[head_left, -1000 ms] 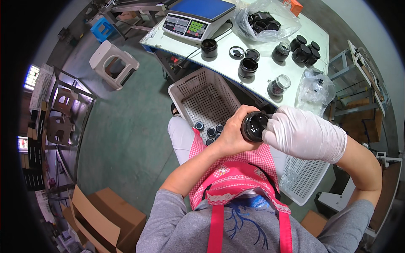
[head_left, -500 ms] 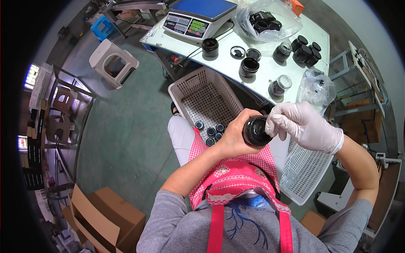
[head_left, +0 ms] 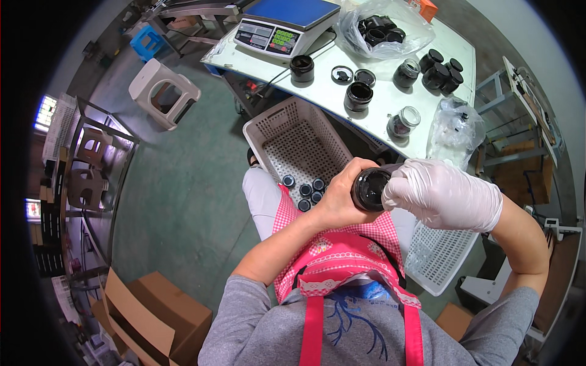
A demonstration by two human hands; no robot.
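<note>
A dark, glossy open jar is held over my lap, its mouth turned up toward me. My bare left hand wraps round its left side. At the right of the rim is my right hand in a white glove, its fingers curled into a pinch. Whatever lies between those fingertips, if anything, is hidden. Beyond my hands, an open dark jar stands on the white table, near a clear-walled jar with dark contents. Two round lids lie behind them.
On the table are a scale, a plastic bag of black jars, several closed black jars and a crumpled clear bag. A basket below holds several small jars. Another basket sits to my right; a carton stands lower left.
My gloved right hand has turned so more of its back shows, and its fingertips have shifted slightly left against the jar's rim. My left hand and the jar stay nearly in place.
</note>
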